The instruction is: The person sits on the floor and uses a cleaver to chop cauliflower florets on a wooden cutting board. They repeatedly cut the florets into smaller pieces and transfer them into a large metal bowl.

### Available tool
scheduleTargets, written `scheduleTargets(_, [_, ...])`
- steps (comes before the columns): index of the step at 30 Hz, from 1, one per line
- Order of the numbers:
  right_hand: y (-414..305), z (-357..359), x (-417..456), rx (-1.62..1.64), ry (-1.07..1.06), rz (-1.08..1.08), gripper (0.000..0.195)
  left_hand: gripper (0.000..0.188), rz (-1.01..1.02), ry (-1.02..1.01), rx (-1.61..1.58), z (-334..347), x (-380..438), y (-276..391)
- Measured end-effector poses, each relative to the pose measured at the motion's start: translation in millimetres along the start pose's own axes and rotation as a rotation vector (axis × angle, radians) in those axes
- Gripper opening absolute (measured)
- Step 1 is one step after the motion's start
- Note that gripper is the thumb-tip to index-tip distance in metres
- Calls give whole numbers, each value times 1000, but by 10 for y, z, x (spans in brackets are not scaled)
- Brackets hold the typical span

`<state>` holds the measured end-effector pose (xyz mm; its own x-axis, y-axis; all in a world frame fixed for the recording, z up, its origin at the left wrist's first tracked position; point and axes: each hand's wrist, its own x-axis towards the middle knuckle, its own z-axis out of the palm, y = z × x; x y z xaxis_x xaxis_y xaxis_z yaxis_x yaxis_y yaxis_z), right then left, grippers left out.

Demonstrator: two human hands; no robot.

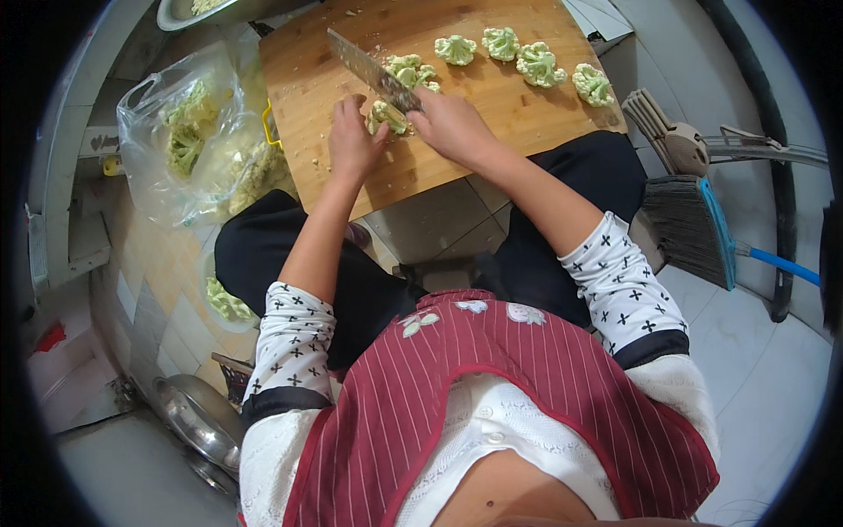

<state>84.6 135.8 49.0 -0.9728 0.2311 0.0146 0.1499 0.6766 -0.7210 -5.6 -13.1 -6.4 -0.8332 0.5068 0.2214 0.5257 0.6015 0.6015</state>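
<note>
My right hand grips the handle end of a kitchen cleaver, whose wide blade has wet bits stuck to it and points to the far left. Just left of the blade, my left hand is spread beside a cut cauliflower piece. Its thumb is close to the piece; whether it touches I cannot tell. Behind the blade sits a clump of cauliflower florets, partly hidden by it. All of this rests on a wooden cutting board strewn with crumbs.
Several separate florets, including a large one, lie along the board's right side. A clear plastic bag of cauliflower stands left of the board. A bowl with pale green pieces sits by my left leg. A broom leans at right.
</note>
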Motion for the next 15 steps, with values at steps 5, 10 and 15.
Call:
scheduleTargets(5, [-60, 62, -198, -141, -68, -45, 21, 37, -18, -20, 14, -15, -49, -15])
scheduleTargets(10, [-54, 118, -179, -186, -50, -80, 22, 30, 73, 46, 32, 35, -58, -111])
scheduleTargets(15, [-99, 54, -205, -207, -66, -82, 23, 28, 50, 82, 73, -9, -10, -48])
